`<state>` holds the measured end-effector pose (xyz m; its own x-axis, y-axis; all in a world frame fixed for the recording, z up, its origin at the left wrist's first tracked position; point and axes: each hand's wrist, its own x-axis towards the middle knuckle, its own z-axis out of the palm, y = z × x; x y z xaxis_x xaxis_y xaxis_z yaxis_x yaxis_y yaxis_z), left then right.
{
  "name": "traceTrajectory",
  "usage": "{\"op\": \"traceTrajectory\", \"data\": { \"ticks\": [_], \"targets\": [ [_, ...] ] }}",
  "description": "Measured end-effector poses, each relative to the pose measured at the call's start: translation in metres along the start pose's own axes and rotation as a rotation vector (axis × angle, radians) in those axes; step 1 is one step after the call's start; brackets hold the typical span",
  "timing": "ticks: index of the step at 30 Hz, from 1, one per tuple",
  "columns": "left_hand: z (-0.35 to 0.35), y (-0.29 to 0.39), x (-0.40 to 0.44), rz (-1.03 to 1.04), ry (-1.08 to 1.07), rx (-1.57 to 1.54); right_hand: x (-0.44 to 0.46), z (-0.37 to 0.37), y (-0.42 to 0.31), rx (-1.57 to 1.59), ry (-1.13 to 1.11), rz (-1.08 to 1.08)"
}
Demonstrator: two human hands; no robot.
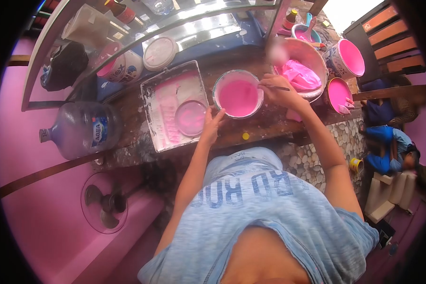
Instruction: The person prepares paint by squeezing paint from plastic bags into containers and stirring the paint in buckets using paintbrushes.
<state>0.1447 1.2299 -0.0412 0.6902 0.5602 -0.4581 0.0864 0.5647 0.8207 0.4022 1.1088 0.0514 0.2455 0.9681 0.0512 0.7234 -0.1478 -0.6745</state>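
Observation:
A round tub of pink paint (238, 96) stands on the dark wooden table in front of me. My right hand (275, 91) is closed at the tub's right rim around a slim dark-handled tool (280, 88); its working end is too blurred to name. Between the tub and a round see-through lid (190, 118) is my left hand (213, 125), thumb and fingers apart. The thumb is close to the tub's rim and the fingers are by the lid's edge; firm contact cannot be made out. Smeared with pink, the lid rests on a paint tray (164, 102).
A large water bottle (83, 130) lies at the left. Right of the tub are a wide basin (317, 59) holding a pink plastic bag (298, 75), a pink-lined bucket (348, 57) and a paint container (338, 94). A glass case stands behind. Another person (402, 146) is at the far right.

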Motion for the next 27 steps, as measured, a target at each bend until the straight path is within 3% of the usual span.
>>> {"op": "traceTrajectory", "data": {
  "ticks": [4, 7, 9, 12, 13, 15, 17, 18, 20, 27],
  "targets": [
    [-0.002, 0.000, -0.001, -0.081, 0.042, 0.072, 0.004, 0.025, -0.015, 0.220, 0.010, -0.166],
    [-0.002, -0.005, -0.004, -0.215, 0.036, 0.013, -0.006, 0.019, -0.016, 0.184, -0.054, -0.087],
    [0.006, -0.007, -0.009, -0.188, 0.014, -0.046, -0.011, 0.012, -0.012, 0.118, -0.027, -0.013],
    [0.015, -0.015, -0.009, -0.160, 0.027, -0.136, -0.012, -0.002, -0.016, 0.245, -0.003, 0.331],
    [0.017, -0.018, -0.008, -0.152, 0.044, -0.165, -0.013, -0.004, -0.015, 0.133, -0.022, 0.379],
    [0.019, -0.017, -0.008, -0.126, 0.057, -0.231, -0.033, 0.001, -0.002, 0.019, 0.131, 0.300],
    [0.019, -0.017, -0.004, -0.098, 0.074, -0.256, -0.060, -0.007, 0.014, -0.024, 0.039, 0.321],
    [0.017, -0.019, -0.005, -0.087, 0.090, -0.270, -0.074, -0.018, 0.015, -0.007, -0.131, 0.385],
    [0.017, -0.021, 0.004, -0.022, 0.100, -0.337, -0.097, -0.024, 0.018, 0.167, -0.237, 0.508],
    [0.031, 0.016, 0.063, 0.041, 0.141, -0.326, -0.146, -0.017, 0.034, 0.309, -0.188, 0.555]
  ]
}}
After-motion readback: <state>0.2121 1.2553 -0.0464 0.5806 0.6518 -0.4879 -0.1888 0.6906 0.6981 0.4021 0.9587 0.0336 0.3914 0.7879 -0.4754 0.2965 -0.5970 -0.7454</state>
